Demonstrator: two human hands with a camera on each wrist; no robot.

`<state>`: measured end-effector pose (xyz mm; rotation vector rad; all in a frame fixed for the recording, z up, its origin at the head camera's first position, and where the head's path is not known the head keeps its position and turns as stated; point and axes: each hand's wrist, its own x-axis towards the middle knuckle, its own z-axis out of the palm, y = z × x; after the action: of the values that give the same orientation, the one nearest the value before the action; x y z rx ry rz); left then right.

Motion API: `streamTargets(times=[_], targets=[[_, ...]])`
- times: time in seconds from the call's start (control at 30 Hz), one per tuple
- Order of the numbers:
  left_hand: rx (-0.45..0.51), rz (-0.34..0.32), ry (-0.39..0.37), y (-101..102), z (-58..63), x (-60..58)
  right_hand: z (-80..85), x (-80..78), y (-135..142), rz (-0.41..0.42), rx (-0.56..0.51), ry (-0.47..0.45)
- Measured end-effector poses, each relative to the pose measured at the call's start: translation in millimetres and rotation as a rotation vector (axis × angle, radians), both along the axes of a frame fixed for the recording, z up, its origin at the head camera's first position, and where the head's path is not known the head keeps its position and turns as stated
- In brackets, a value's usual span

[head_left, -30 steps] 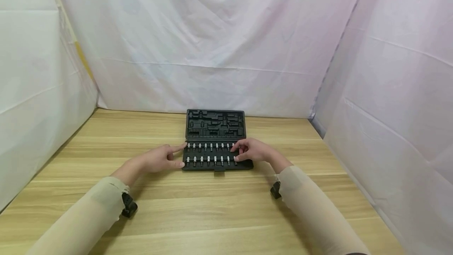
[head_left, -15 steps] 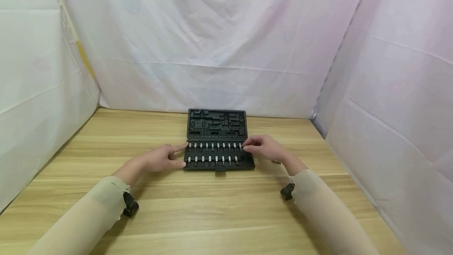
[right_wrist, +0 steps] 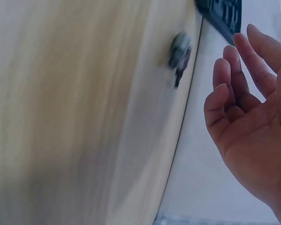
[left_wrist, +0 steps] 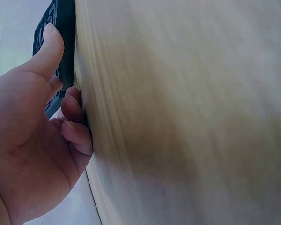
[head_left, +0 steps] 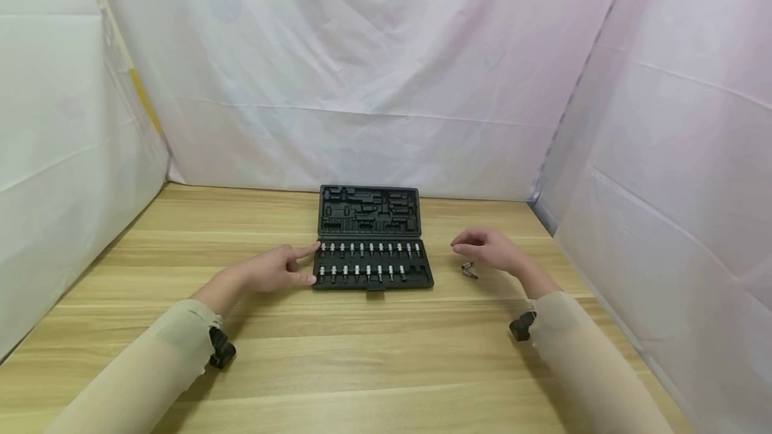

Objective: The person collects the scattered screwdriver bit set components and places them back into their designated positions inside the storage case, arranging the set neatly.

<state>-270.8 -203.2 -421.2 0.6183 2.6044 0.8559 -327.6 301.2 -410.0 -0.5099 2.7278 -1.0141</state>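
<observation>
An open black plastic case (head_left: 360, 259) lies on the wooden table, holding two rows of silver bit sockets (head_left: 368, 273) with dark tips. Slots at the right end of its near row are bare. My left hand (head_left: 279, 269) steadies the case's left edge with outstretched index finger and thumb, the other fingers folded under. To the right of the case, my right hand (head_left: 487, 248) hovers with nothing in it, fingers loosely bent. Just below its fingers in the head view, loose bit sockets (head_left: 469, 270) lie on the table; the right wrist view shows these sockets (right_wrist: 179, 54) blurred.
The case's lid (head_left: 369, 210), moulded with tool-shaped recesses, leans back behind the sockets. A front latch (head_left: 375, 289) sticks out toward me. White cloth (head_left: 350, 72) hangs behind the table (head_left: 362, 367) and along both sides.
My right hand has moved right, from the near row past the far row's right end to above the loose sockets, uncovering both. The left hand stays at the case's edge.
</observation>
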Motion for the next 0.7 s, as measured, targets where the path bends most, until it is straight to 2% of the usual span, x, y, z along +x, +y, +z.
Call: streamTargets(times=[0.37,0.7], targets=[[0.021,-0.03,0.009,0,3.6,1.8,-4.8,3.6,29,0.051,0.051,-0.02],[0.025,-0.027,-0.012,0,1.6,1.0,-7.2,1.6,29,0.065,0.127,-0.082]])
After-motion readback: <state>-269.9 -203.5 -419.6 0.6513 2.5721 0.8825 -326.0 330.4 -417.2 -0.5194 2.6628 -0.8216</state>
